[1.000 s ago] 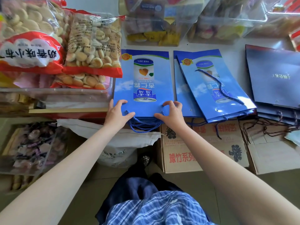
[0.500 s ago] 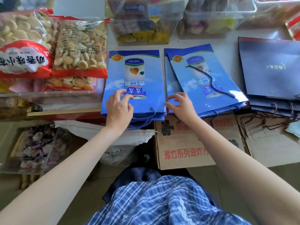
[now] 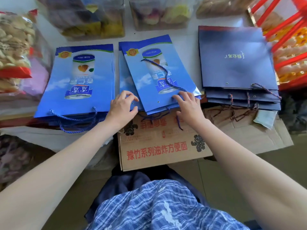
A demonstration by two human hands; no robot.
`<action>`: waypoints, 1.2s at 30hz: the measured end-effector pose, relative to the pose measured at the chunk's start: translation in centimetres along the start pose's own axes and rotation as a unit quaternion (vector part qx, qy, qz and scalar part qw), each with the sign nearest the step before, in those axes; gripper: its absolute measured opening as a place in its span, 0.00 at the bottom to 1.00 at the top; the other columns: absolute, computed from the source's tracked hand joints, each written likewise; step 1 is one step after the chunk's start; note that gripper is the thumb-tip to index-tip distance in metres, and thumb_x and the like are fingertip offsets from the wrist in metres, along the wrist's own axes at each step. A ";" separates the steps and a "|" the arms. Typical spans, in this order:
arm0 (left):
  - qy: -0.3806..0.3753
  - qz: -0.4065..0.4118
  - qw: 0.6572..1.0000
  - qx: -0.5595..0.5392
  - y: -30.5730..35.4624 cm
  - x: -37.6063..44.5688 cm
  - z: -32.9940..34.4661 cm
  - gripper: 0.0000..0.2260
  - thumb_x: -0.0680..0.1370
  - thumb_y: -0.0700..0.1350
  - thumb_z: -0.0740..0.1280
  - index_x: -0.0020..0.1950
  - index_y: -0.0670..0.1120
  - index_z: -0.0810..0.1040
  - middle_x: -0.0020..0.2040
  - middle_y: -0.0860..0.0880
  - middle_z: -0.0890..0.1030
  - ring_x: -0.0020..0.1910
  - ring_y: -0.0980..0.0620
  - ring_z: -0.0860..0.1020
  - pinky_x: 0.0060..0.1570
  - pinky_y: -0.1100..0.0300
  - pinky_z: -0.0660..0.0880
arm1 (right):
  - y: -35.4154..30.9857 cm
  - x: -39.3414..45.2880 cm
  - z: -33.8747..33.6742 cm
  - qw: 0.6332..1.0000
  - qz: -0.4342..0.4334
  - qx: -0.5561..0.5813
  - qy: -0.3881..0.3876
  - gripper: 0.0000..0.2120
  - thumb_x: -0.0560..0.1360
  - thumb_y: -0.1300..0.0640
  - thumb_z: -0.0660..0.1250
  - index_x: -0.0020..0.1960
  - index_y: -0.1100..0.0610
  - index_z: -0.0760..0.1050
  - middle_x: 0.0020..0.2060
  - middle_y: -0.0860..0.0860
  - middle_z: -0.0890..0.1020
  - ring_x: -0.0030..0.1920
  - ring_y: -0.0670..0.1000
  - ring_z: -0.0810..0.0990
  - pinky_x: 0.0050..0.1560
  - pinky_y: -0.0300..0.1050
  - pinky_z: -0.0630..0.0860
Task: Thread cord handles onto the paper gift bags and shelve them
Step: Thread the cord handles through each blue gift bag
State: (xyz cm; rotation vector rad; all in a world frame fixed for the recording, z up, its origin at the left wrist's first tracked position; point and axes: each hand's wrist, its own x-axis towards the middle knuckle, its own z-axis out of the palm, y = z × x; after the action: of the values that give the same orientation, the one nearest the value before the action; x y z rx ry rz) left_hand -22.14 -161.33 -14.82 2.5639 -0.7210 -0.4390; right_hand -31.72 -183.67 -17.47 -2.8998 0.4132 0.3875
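Both hands [image 3: 123, 107] [image 3: 188, 106] — middle bag stack [image 3: 149, 83].

surface: white tabletop [image 3: 191, 30] | floor: tan tiles [image 3: 274, 180] | light: bright daylight

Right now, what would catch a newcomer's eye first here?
Three stacks of flat gift bags: a bright blue stack at left, a tilted blue middle stack with a loose cord across it, dark navy bags at right. Both hands, left hand and right hand, rest on the middle stack's near edge.
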 end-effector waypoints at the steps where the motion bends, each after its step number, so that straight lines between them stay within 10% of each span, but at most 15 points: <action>1: -0.018 0.012 1.000 0.001 0.5 0.1 0.6 0.11 0.76 0.44 0.66 0.57 0.43 0.76 0.61 0.45 0.72 0.60 0.44 0.70 0.59 0.52 0.64 | 0.3 0.1 0.0 1.000 -0.016 0.012 0.025 0.22 0.73 0.56 0.66 0.66 0.54 0.69 0.66 0.53 0.68 0.67 0.58 0.63 0.62 0.53 0.63; 6: -0.076 0.039 0.996 0.017 2.3 1.7 3.0 0.15 0.74 0.46 0.69 0.59 0.44 0.75 0.62 0.45 0.70 0.62 0.44 0.68 0.61 0.53 0.63 | 1.3 2.1 -1.8 0.985 0.042 0.126 0.114 0.17 0.76 0.51 0.65 0.62 0.56 0.73 0.60 0.54 0.73 0.60 0.57 0.69 0.55 0.48 0.61; 15: -0.119 0.034 0.989 0.079 1.2 3.9 2.1 0.16 0.75 0.51 0.68 0.57 0.43 0.74 0.57 0.43 0.76 0.58 0.43 0.72 0.54 0.56 0.65 | -0.5 2.6 -2.2 0.980 0.054 0.193 0.007 0.13 0.73 0.63 0.61 0.57 0.59 0.72 0.41 0.55 0.79 0.49 0.53 0.76 0.48 0.45 0.64; 18: -0.142 0.078 0.975 0.154 1.2 4.5 1.5 0.15 0.76 0.54 0.65 0.56 0.44 0.73 0.51 0.43 0.79 0.53 0.43 0.75 0.48 0.55 0.69 | 0.0 2.2 -5.0 0.898 0.177 0.390 0.098 0.07 0.75 0.63 0.61 0.45 0.59 0.78 0.25 0.50 0.74 0.27 0.41 0.74 0.37 0.38 0.69; 22: -0.153 0.122 0.958 0.210 1.3 4.7 1.2 0.15 0.78 0.54 0.62 0.56 0.43 0.72 0.42 0.44 0.75 0.48 0.42 0.76 0.39 0.56 0.68 | 2.0 1.3 -10.7 0.657 0.273 0.658 0.247 0.14 0.78 0.68 0.53 0.38 0.58 0.71 0.17 0.45 0.64 0.20 0.44 0.63 0.23 0.35 0.64; 24: -0.160 0.134 0.953 0.219 1.4 4.8 1.0 0.15 0.77 0.53 0.62 0.55 0.43 0.72 0.40 0.46 0.72 0.47 0.43 0.76 0.37 0.57 0.67 | 2.5 0.6 -13.2 0.626 0.266 0.679 0.278 0.14 0.80 0.66 0.51 0.40 0.58 0.70 0.18 0.45 0.65 0.19 0.43 0.61 0.23 0.35 0.64; 29: -0.171 0.168 0.928 0.285 2.0 4.7 1.0 0.12 0.78 0.51 0.61 0.50 0.42 0.69 0.33 0.48 0.65 0.41 0.44 0.71 0.34 0.58 0.64 | 1.9 -0.4 -16.8 0.673 0.237 0.606 0.352 0.13 0.82 0.58 0.52 0.43 0.56 0.71 0.27 0.47 0.68 0.21 0.40 0.64 0.24 0.34 0.60; 33: -0.123 0.210 0.914 0.325 2.3 3.9 0.3 0.12 0.72 0.44 0.66 0.42 0.43 0.62 0.33 0.48 0.75 0.37 0.45 0.75 0.25 0.61 0.53 | -0.7 0.3 -16.2 0.855 0.205 0.403 0.252 0.16 0.80 0.47 0.56 0.45 0.57 0.74 0.33 0.50 0.75 0.33 0.46 0.70 0.32 0.39 0.64; 36: -0.008 0.311 0.896 0.316 1.8 2.6 -1.1 0.23 0.47 0.41 0.76 0.27 0.47 0.62 0.19 0.49 0.70 0.19 0.50 0.70 0.24 0.68 0.56 | -3.7 0.6 -13.4 0.934 0.177 0.298 0.089 0.16 0.80 0.53 0.57 0.47 0.58 0.81 0.34 0.53 0.76 0.32 0.50 0.70 0.33 0.41 0.66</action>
State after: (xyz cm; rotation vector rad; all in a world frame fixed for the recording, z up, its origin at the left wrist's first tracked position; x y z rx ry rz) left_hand -20.32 -163.80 -13.52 2.6519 -1.8623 0.0037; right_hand -26.99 -183.29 -4.35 -2.2656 0.9105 0.0258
